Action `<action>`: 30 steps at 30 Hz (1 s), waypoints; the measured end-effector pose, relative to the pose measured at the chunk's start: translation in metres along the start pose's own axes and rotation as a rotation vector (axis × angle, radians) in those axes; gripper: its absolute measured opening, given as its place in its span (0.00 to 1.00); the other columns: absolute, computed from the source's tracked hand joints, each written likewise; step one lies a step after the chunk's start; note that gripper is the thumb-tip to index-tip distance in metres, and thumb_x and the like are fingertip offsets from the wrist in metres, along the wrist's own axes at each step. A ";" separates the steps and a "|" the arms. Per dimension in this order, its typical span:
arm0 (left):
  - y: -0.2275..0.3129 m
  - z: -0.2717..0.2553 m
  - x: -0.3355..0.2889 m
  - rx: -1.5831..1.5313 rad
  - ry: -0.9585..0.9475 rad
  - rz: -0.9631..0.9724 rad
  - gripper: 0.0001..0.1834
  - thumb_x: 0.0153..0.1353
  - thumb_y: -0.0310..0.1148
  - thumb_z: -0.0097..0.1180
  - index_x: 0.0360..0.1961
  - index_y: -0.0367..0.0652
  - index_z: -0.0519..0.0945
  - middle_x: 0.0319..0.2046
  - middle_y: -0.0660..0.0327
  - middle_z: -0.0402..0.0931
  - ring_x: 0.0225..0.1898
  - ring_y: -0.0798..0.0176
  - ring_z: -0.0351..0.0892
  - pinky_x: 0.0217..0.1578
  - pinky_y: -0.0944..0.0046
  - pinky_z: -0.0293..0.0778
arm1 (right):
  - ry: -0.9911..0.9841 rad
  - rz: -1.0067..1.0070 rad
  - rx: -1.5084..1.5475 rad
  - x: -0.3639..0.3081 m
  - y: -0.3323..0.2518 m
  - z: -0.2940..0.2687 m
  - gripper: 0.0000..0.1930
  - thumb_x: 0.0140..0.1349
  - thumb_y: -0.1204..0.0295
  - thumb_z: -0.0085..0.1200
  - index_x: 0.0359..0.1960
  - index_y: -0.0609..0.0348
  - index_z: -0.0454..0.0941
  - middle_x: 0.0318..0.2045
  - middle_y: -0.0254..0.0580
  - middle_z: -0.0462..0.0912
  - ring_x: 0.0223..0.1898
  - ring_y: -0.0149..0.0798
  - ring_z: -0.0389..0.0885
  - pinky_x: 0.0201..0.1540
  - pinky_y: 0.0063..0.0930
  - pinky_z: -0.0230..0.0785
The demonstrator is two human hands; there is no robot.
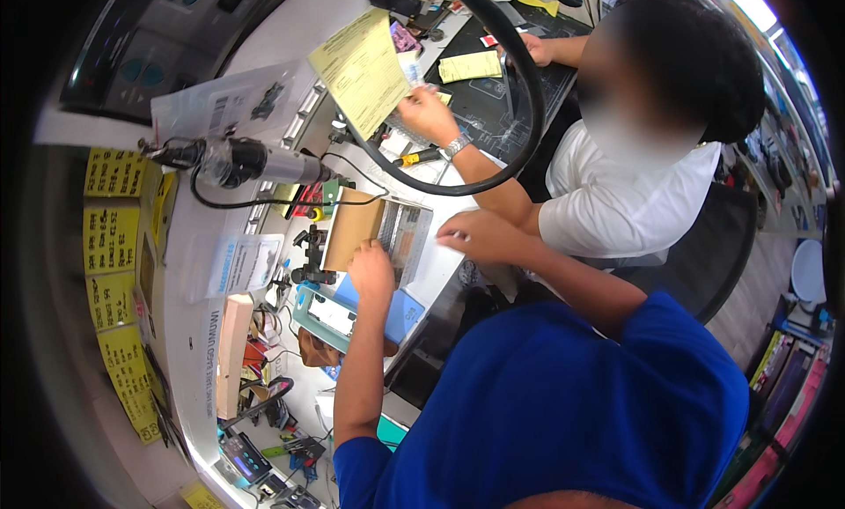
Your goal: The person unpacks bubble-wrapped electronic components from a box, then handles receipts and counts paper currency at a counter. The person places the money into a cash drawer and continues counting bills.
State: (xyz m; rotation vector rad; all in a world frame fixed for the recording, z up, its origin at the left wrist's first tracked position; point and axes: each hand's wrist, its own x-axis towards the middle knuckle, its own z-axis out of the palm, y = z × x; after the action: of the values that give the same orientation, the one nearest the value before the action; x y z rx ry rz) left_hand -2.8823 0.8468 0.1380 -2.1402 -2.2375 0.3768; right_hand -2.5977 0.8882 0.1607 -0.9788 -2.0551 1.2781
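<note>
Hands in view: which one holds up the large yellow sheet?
The co-worker's watch-wearing hand. The co-worker's other hand is farther right; the person's left hand is by the brown panel, the right hand apart.

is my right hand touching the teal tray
Apart. The head view shows it: the right hand is well to the right of the teal tray, with the left forearm between them in the picture.
</note>
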 end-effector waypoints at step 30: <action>-0.023 -0.085 -0.030 -1.334 0.235 -0.469 0.11 0.78 0.34 0.53 0.49 0.37 0.79 0.39 0.64 0.80 0.39 0.72 0.78 0.43 0.69 0.74 | 0.188 0.306 0.350 -0.046 0.012 -0.053 0.15 0.73 0.64 0.59 0.47 0.66 0.86 0.34 0.42 0.89 0.35 0.36 0.85 0.44 0.31 0.76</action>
State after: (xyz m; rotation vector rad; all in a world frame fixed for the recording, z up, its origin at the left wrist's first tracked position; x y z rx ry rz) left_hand -2.8875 0.8296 0.2299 -1.5170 -3.0123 -1.6787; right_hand -2.5271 0.8829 0.1694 -1.2220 -1.5136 1.5678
